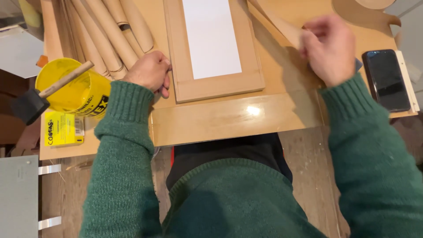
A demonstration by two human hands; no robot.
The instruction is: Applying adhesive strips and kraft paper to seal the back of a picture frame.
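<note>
One workbench (229, 119), pale board top. One wooden frame (211, 86) with a white panel, lying flat at centre, top cut off by the picture edge. Several rolled veneer sheets (105, 35) upper left, count unclear. One yellow tub (75, 94) with a foam brush (33, 103). One black phone (387, 79). Left hand (150, 72) clenched, fingers against the frame's left edge. Right hand (328, 48) blurred, pinching a veneer strip (277, 22)

Flat wooden frame (214, 86) with white panel, thin veneer strip (275, 20) alongside.
</note>
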